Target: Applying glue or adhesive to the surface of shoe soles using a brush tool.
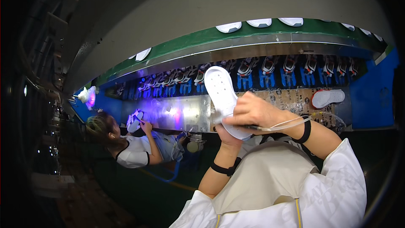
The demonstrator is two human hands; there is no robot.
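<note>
A white shoe sole [220, 88], with small holes toward its far end, is held tilted up over the bench edge. My left hand [230, 137] grips its near end from below, fingers partly hidden behind it. Bent over the near half of the sole is my right hand [256, 110], its fingers closed around a thin dark tool that is blurred and mostly covered. A clear tube [287, 122] runs from this hand past the black band on my right wrist. Another white sole with a red edge [328, 98] lies on the cardboard-covered bench [291, 99] to the right.
Shoe uppers on blue supports [266, 74] line the back of the bench. Above them, a green belt [181, 48] carries several white soles [258, 23]. At the left, a co-worker [137, 147] holds a shoe part under purple light. A blue panel [373, 97] closes the right end.
</note>
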